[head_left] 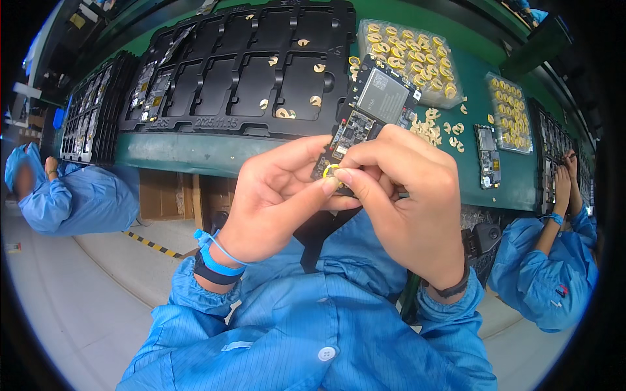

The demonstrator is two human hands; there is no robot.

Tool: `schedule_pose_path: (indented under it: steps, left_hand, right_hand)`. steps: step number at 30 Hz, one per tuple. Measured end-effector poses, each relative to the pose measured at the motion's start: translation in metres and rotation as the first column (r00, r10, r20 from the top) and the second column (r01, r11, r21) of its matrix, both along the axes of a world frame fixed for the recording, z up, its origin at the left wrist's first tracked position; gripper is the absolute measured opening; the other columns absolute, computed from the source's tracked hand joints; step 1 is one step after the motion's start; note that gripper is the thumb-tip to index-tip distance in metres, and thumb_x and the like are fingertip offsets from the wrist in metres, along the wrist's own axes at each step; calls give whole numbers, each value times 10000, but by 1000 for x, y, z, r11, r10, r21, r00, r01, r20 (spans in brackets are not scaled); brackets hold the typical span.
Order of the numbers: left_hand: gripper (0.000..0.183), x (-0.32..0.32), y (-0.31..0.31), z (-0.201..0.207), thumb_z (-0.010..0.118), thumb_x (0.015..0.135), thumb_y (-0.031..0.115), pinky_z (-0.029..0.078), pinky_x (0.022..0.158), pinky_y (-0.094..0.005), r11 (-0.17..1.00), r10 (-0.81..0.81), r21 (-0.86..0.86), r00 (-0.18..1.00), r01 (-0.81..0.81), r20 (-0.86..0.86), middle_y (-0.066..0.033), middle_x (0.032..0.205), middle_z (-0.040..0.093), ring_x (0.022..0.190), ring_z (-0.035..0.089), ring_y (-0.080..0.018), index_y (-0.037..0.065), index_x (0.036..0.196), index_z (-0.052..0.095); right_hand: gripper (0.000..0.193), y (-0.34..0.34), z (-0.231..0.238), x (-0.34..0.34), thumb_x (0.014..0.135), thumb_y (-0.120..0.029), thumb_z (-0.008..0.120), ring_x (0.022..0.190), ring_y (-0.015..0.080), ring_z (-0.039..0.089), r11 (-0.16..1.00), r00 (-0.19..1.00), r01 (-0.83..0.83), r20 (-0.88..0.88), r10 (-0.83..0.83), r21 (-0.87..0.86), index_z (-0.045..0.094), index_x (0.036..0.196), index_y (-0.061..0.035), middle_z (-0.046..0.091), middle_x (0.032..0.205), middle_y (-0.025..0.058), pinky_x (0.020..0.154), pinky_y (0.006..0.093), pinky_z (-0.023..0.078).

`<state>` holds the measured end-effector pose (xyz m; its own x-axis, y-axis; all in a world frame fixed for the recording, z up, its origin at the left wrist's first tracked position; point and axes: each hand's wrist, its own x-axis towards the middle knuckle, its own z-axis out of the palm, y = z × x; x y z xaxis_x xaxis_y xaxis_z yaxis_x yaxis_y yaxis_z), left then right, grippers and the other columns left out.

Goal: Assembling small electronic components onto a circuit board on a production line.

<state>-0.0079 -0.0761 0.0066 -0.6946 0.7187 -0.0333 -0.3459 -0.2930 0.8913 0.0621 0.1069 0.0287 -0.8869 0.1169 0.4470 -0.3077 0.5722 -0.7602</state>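
Observation:
My left hand (264, 205) grips the lower end of a long dark circuit board (355, 127), which is tilted over the table's near edge and has a silver metal plate on its far half. At the near end of the board my right hand (414, 189) is closed, thumb and forefinger pinching a small round yellow-rimmed part (330, 169). The left thumb presses against the same part. My fingers partly cover it, so I cannot tell if it touches the board. Beyond the hands lie many loose cream-coloured crescent scraps (427, 128).
A large black compartment tray (215, 125) with a few scraps fills the left of the green table (176, 153). Clear trays of yellow-rimmed round parts (456, 99) stand behind and to the right, near another circuit board (488, 156). Co-workers in blue sit left (85, 199) and right (548, 274).

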Motion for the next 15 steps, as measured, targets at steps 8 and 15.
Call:
schedule_pose_path:
  steps: [8,15]
  left_hand:
    - [490,5,-1,-1,573,1014,-68,624,1026,-453,1000,3,-15,1000,-3,29,-261,1378,643,1257,672,-326,-139,1489,473]
    - [491,7,0,-2,555,1014,-60,613,1042,-475,1000,1,-11,1000,-1,21,-265,1377,644,1255,674,-340,-137,1491,471]
  right_hand:
    - [70,1,1,5,854,76,750,561,48,494,995,997,-33,71,40,-92,736,918,52,602,768,47,517,234,342]
    - [56,5,1,6,866,85,745,585,17,508,989,991,-53,115,69,-136,729,918,72,607,796,42,509,204,340]
